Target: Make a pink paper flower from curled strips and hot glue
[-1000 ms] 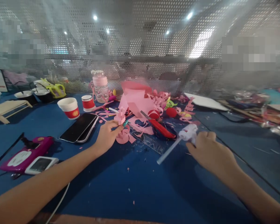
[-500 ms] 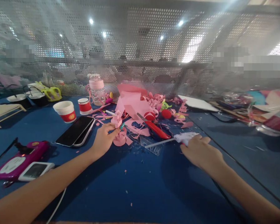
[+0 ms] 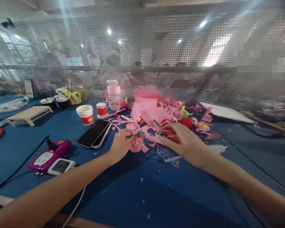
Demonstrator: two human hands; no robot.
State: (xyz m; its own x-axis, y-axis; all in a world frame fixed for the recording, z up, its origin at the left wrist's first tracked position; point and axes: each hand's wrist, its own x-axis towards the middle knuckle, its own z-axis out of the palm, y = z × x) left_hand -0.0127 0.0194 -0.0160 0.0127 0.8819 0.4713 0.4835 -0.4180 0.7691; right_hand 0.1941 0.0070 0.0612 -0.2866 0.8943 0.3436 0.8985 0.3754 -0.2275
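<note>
My left hand (image 3: 123,144) is closed, pinching a curled pink paper piece (image 3: 134,127) above the table. A small teal thing (image 3: 139,133) shows at its thumb tip. Below it lies a round pink paper piece (image 3: 136,146). My right hand (image 3: 188,142) hovers to the right, thumb and fingers apart, with nothing visible between them. It partly covers a red-handled cutter (image 3: 173,136) with a grey blade. Behind my right wrist lies a whitish glue gun (image 3: 218,148), mostly hidden; its pale stick (image 3: 173,159) pokes out over a clear stencil ruler (image 3: 167,153).
Pink paper sheets (image 3: 150,109) and curled scraps pile up at the middle back. To the left are a phone (image 3: 93,133), paper cups (image 3: 85,114), a bottle (image 3: 114,96) and a purple power strip (image 3: 51,155). A perforated screen (image 3: 156,53) stands behind. A white board (image 3: 225,112) lies right.
My right hand has let go of the glue gun and moved left over the red-handled cutter. My left hand still pinches the pink paper. The view has swung left.
</note>
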